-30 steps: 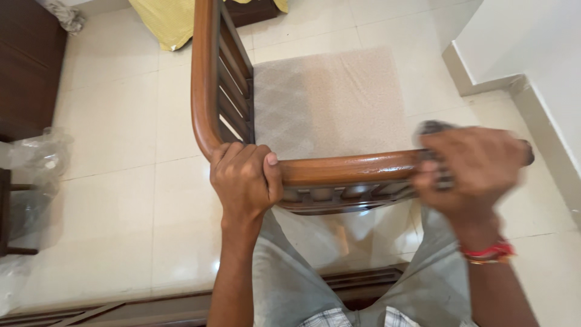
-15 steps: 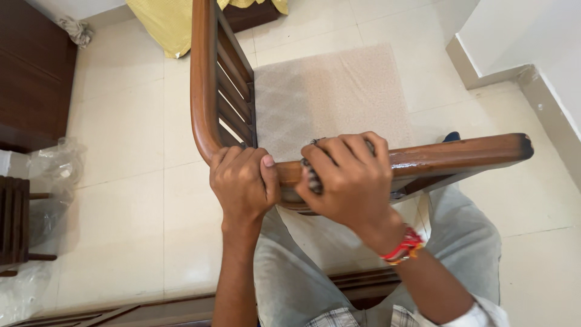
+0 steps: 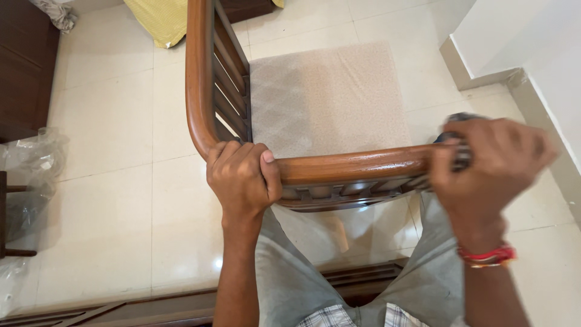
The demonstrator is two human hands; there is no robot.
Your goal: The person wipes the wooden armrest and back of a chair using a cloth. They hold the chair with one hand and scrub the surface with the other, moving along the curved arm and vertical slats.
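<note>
A glossy cream tiled floor [image 3: 109, 181] carries a brown wooden chair with a beige cushioned seat [image 3: 327, 100] at centre, crumpled clear plastic wrapping [image 3: 30, 163] at nine o'clock, a yellow cloth [image 3: 160, 21] at eleven o'clock and dark wooden furniture [image 3: 24, 66] at ten o'clock.

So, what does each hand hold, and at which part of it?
The left hand grips the wooden chair at the rounded corner of its top rail. The right hand presses a dark cloth against the rail's far end.
</note>
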